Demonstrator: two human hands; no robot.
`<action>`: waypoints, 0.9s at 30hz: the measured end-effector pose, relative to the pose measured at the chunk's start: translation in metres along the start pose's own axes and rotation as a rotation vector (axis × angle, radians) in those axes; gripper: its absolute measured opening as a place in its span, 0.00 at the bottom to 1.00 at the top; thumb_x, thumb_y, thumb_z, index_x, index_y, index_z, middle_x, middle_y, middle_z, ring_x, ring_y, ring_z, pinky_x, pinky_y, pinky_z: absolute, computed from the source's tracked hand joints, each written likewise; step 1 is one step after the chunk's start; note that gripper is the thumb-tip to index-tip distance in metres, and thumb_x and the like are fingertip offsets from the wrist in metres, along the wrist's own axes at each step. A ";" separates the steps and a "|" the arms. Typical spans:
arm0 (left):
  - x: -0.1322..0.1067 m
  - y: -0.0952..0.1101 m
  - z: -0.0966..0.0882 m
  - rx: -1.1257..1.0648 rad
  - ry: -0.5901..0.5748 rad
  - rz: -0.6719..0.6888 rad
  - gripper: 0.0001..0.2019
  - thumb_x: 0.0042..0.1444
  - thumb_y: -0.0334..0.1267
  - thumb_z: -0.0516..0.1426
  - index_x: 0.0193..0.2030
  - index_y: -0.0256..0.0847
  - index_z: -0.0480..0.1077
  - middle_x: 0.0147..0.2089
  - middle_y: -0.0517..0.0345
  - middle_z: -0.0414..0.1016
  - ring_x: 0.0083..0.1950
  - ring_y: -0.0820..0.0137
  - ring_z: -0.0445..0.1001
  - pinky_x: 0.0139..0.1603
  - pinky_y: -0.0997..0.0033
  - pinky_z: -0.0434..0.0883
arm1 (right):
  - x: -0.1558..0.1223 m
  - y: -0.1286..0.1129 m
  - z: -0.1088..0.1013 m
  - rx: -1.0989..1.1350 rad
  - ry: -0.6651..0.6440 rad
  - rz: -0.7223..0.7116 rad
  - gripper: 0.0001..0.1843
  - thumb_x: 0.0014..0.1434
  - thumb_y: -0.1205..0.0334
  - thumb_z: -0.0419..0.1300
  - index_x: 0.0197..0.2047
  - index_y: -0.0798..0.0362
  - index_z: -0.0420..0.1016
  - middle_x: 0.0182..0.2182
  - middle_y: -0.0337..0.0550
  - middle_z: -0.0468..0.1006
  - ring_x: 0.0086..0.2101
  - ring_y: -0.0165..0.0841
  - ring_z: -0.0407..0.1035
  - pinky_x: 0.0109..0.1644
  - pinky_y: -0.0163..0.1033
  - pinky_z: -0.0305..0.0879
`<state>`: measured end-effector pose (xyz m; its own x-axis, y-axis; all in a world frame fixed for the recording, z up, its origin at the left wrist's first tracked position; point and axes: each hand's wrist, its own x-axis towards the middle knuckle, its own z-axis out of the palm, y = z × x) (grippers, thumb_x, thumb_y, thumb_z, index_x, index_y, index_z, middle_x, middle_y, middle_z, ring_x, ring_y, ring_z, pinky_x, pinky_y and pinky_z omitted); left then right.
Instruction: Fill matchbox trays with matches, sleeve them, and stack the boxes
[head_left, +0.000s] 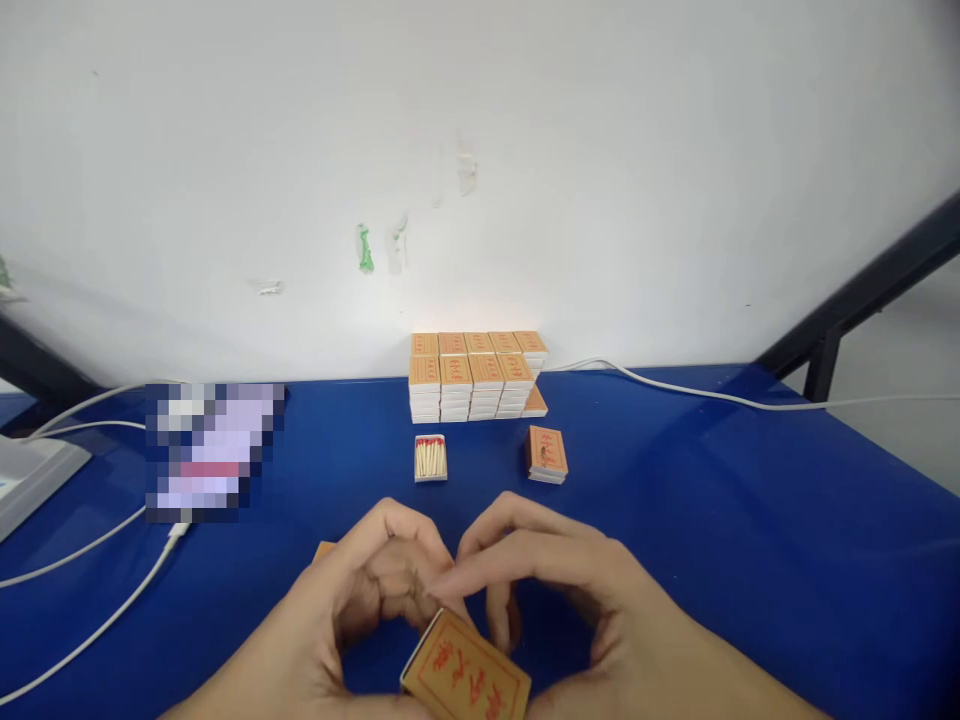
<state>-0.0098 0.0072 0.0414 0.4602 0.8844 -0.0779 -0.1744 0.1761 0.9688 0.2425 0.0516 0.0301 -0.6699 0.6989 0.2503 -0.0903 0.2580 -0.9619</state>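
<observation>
Both of my hands meet low in the middle of the view around an orange matchbox (466,672) with red print. My left hand (360,610) curls round its left end, fingers bent and closed. My right hand (570,600) arches over it from the right, fingertips touching the box and my left fingers. An orange edge (324,549) peeks out behind my left hand. Farther back, an open tray of matches (430,459) with red heads lies on the blue table (712,520). A small pile of closed matchboxes (547,454) lies to its right.
A stacked block of several matchboxes (474,377) stands against the white wall at the table's back. White cables (112,610) run across the left side, another cable (675,385) along the back right. A blurred-out object (210,450) lies at left, a white device (30,475) at the far left.
</observation>
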 end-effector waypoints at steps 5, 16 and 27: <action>0.002 -0.004 -0.003 -0.093 -0.035 -0.030 0.34 0.53 0.44 0.82 0.61 0.51 0.72 0.46 0.63 0.84 0.50 0.61 0.86 0.53 0.62 0.74 | -0.001 -0.001 0.002 -0.014 -0.073 0.016 0.29 0.63 0.53 0.81 0.66 0.37 0.87 0.57 0.45 0.83 0.43 0.34 0.83 0.51 0.40 0.82; 0.001 -0.011 -0.009 -0.174 -0.043 -0.129 0.34 0.62 0.32 0.77 0.68 0.60 0.71 0.54 0.65 0.86 0.59 0.63 0.86 0.60 0.61 0.77 | -0.008 -0.006 0.004 -0.215 -0.036 0.002 0.29 0.65 0.59 0.80 0.67 0.36 0.84 0.56 0.44 0.81 0.53 0.38 0.82 0.56 0.41 0.82; -0.001 -0.016 -0.014 -0.167 -0.091 -0.157 0.42 0.56 0.32 0.79 0.72 0.59 0.68 0.52 0.62 0.87 0.58 0.59 0.87 0.60 0.60 0.75 | 0.000 -0.007 -0.008 0.001 -0.181 0.032 0.31 0.62 0.46 0.81 0.67 0.38 0.87 0.52 0.45 0.82 0.42 0.34 0.82 0.52 0.41 0.81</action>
<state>-0.0195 0.0096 0.0227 0.5679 0.7995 -0.1957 -0.2327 0.3840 0.8935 0.2492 0.0551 0.0379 -0.7941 0.5753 0.1960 -0.0675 0.2369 -0.9692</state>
